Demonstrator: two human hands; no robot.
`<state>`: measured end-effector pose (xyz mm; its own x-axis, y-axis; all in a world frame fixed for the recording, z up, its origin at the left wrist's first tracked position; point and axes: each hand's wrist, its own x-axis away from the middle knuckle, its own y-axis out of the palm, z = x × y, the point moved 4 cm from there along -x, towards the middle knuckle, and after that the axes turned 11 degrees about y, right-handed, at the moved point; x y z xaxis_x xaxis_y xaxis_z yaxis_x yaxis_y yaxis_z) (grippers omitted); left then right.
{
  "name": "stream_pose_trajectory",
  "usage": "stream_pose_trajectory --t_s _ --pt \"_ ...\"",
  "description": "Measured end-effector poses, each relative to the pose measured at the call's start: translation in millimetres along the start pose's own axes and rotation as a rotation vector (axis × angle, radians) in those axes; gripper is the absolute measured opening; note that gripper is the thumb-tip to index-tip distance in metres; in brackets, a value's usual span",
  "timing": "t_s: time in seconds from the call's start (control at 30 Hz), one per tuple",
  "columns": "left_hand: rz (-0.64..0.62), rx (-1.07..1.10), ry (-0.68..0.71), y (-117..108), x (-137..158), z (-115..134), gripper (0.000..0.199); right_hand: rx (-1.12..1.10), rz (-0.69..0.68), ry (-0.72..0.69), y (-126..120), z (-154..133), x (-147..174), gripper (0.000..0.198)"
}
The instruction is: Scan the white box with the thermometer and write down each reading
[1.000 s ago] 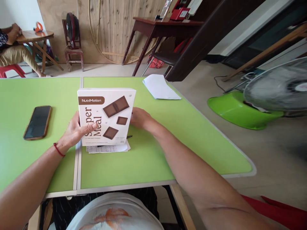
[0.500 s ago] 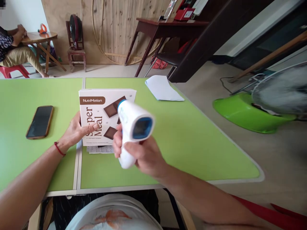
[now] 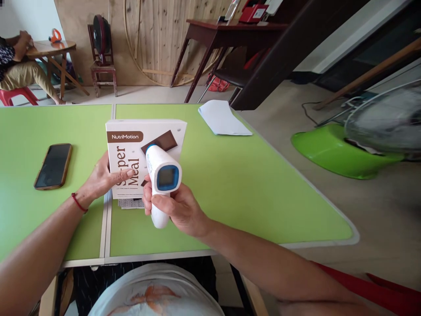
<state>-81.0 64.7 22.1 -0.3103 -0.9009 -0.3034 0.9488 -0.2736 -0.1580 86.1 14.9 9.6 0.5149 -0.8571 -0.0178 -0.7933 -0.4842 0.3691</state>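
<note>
My left hand (image 3: 105,175) grips the left side of a white box (image 3: 128,151) printed "NutriMotion" and "Meal", its thumb across the front. The box is held upright, front toward me, over the green table (image 3: 230,197). In my right hand (image 3: 179,208) is a white and blue infrared thermometer gun (image 3: 158,160), its grey screen facing me and its front end pointed at the box. It hides the box's lower right part. Whether the thermometer touches the box, I cannot tell. Below the box shows the edge of a grey patterned item (image 3: 130,203).
A phone (image 3: 53,166) lies on the table at the left. White paper (image 3: 223,118) rests near the far edge. To the right stand a green plastic stool (image 3: 345,153) and a fan (image 3: 388,118). A seated person (image 3: 24,72) is at a small round table far left.
My right hand has moved left with the thermometer, bringing it in front of the box, and its screen has turned more squarely toward me. My left hand still holds the box.
</note>
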Motion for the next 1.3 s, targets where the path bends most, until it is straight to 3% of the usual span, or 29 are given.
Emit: stream_pose_trajectory --t_s 0.3,0.57,0.77,1.3 --pt "-0.012 0.021 -0.019 0.9 -1.6 4.5 0.057 -0.005 -0.049 0.011 2.2 -2.2 0.5 0.024" --pt "-0.049 0.017 -0.006 -0.6 -2.8 4.3 0.057 0.022 -0.032 -0.008 3.5 -3.7 1.3 0.026" --pt "-0.063 0.016 0.009 -0.2 -2.9 6.1 0.045 0.007 -0.022 -0.019 2.6 -2.9 0.5 0.027" --pt "-0.080 0.009 -0.006 0.2 -2.6 2.7 0.055 -0.051 -0.028 -0.012 4.8 -7.6 2.6 0.025"
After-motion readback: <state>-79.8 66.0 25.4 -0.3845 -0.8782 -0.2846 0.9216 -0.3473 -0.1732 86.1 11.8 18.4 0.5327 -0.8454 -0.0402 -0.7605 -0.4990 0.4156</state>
